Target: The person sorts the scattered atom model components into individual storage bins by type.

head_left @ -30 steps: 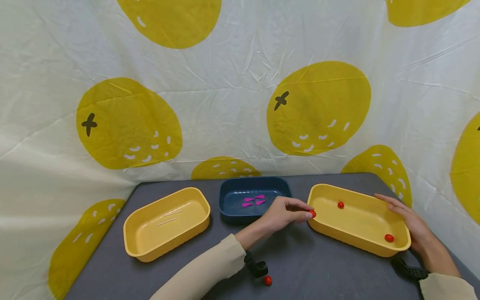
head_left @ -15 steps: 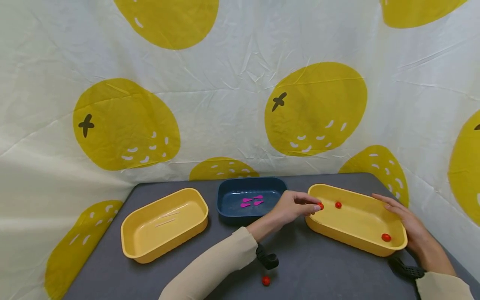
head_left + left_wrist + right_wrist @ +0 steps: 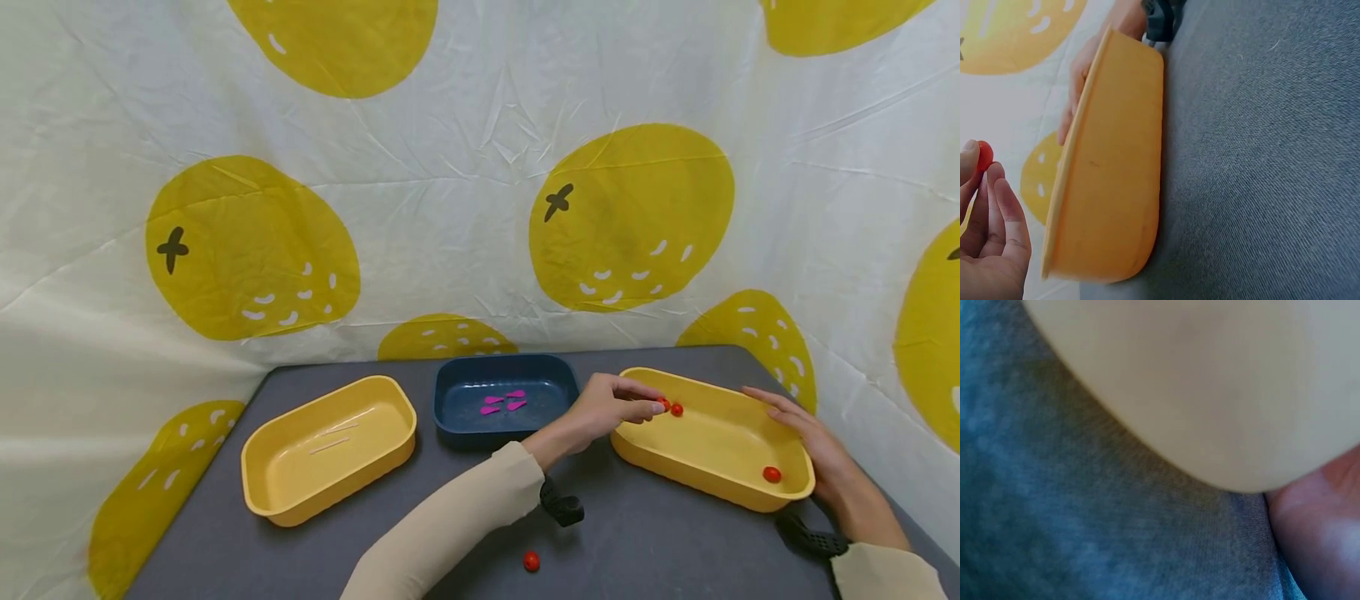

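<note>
My left hand (image 3: 600,410) pinches a small glossy red ball (image 3: 985,155) between thumb and fingertips. It reaches over the left end of the right-hand yellow tray (image 3: 678,482), and in the head view the held ball shows right beside another red ball (image 3: 677,410) inside the tray. A further red ball (image 3: 772,474) lies near that tray's right end. My right hand (image 3: 825,454) rests against the tray's right end, its fingers extended along the far rim. In the right wrist view the palm (image 3: 1322,519) is beside the pale tray wall (image 3: 1210,394).
One red ball (image 3: 531,561) lies on the dark grey table (image 3: 637,550) near the front. A blue tray (image 3: 506,432) with several pink pieces (image 3: 516,406) stands at the back. Left of it, a yellow tray (image 3: 330,492) holds two thin white sticks (image 3: 330,446). A patterned curtain (image 3: 450,242) hangs behind.
Pinching the red ball, my left hand has moved right and slightly away, from the tray's left rim to beside the ball inside. My right hand has stayed at the tray.
</note>
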Motion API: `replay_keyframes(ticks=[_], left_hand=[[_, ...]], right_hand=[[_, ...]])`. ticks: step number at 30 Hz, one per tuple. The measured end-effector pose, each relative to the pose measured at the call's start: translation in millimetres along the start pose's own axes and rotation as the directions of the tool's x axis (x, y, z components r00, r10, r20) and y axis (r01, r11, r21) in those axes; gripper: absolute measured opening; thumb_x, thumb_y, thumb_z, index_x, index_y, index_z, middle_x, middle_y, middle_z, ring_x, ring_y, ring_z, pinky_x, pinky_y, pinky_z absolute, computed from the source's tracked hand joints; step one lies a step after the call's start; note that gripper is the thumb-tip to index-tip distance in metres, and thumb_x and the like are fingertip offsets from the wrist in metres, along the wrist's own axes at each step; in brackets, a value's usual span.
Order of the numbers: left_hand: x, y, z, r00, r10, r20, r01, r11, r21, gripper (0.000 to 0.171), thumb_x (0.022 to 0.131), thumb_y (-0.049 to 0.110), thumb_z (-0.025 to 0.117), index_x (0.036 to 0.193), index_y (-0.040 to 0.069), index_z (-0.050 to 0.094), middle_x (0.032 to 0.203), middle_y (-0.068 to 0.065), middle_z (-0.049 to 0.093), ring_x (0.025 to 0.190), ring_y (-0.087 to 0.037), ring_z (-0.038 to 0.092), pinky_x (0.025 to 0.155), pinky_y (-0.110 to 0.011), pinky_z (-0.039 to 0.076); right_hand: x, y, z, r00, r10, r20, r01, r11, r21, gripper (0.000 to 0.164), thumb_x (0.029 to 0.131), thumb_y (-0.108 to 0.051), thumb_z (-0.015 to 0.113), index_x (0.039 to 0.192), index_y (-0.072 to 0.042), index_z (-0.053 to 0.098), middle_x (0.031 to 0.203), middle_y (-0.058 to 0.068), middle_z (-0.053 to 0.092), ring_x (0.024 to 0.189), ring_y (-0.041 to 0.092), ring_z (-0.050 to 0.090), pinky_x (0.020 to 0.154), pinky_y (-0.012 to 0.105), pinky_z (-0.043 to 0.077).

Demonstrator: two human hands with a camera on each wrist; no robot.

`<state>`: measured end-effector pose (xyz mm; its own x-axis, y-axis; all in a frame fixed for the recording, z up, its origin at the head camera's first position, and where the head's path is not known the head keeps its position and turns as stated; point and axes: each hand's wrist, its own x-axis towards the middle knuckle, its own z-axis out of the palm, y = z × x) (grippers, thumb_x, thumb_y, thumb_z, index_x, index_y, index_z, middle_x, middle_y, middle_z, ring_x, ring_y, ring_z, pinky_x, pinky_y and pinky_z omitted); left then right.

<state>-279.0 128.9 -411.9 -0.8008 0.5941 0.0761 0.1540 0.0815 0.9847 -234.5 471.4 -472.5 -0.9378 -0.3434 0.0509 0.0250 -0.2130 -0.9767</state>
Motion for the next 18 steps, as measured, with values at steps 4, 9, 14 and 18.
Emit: replay_keyframes(ticks=[4, 9, 14, 18], left_hand=[[7.2, 0.8, 9.6, 1.000, -0.011, -0.017, 0.012, 1.000, 0.014, 0.018, 0.086, 0.021, 0.072, 0.102, 0.015, 0.076, 0.088, 0.010, 0.072, 0.073, -0.006, 0.067, 0.073, -0.026, 0.057], [17.1, 0.7, 20.9, 0.999, -0.027, -0.034, 0.027, 0.999, 0.016, 0.015, 0.085, 0.021, 0.073, 0.098, 0.015, 0.077, 0.083, 0.008, 0.073, 0.071, -0.006, 0.066, 0.072, -0.024, 0.057], [26.3, 0.1, 31.4, 0.997, -0.058, -0.060, 0.060, 0.998, 0.026, 0.011, 0.083, 0.021, 0.075, 0.092, 0.016, 0.078, 0.079, 0.009, 0.072, 0.075, -0.012, 0.068, 0.072, -0.027, 0.058], [34.1, -2.3, 36.8, 0.992, -0.085, -0.093, 0.089, 0.995, 0.047, 0.008, 0.081, 0.021, 0.076, 0.088, 0.017, 0.078, 0.077, 0.010, 0.071, 0.075, -0.012, 0.068, 0.072, -0.028, 0.058]], right_hand=[[-2, -1, -1, 1.000, -0.008, 0.006, 0.008, 1.000, 0.001, 0.047, 0.107, -0.011, 0.020, 0.153, -0.017, 0.027, 0.133, -0.022, 0.055, 0.112, 0.003, 0.061, 0.088, 0.025, 0.054], [-1, -2, -1, 1.000, -0.007, -0.002, 0.007, 1.000, -0.006, 0.047, 0.107, -0.012, 0.021, 0.153, -0.018, 0.029, 0.132, -0.022, 0.056, 0.112, 0.004, 0.061, 0.088, 0.025, 0.054], [-1, 0, -1, 1.000, -0.005, 0.004, 0.005, 1.000, 0.004, 0.047, 0.107, -0.012, 0.020, 0.153, -0.018, 0.027, 0.133, -0.021, 0.055, 0.112, 0.004, 0.061, 0.088, 0.025, 0.054], [0, 2, -1, 1.000, -0.003, 0.010, 0.003, 1.000, 0.003, 0.047, 0.107, -0.012, 0.020, 0.154, -0.017, 0.025, 0.133, -0.020, 0.055, 0.112, 0.005, 0.061, 0.088, 0.026, 0.054]])
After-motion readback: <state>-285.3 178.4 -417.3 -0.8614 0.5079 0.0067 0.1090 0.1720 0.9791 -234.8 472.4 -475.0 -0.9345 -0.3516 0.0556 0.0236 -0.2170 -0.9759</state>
